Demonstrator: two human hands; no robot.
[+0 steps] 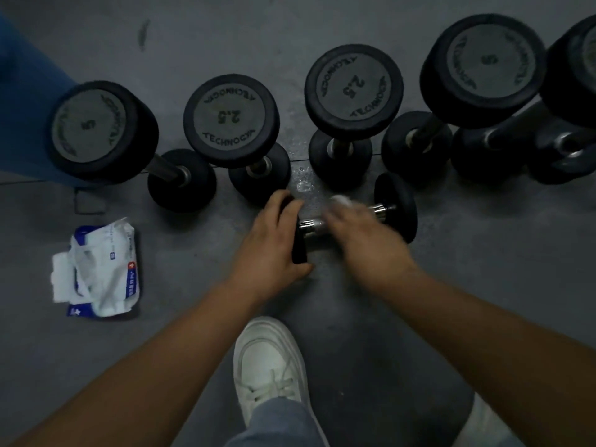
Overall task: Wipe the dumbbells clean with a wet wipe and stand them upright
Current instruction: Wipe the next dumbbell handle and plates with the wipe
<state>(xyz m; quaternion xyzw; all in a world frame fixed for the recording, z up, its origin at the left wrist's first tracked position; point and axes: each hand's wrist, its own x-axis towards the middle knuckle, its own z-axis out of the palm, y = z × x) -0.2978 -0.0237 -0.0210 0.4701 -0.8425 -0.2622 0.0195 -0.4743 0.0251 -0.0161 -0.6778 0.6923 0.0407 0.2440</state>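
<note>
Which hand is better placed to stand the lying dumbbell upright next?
Probably the left hand: it grips one head of the lying dumbbell, while the right hand holds the wipe on the handle.

Floor (483, 269): grey, matte, scuffed. Seam (298, 160) runs L-R across upper half. Dark smear (143, 33) top L. Speckled shiny patch (303, 185) ctr. Blue object (29, 108) far L, unidentifiable. Lighting dim.
</note>
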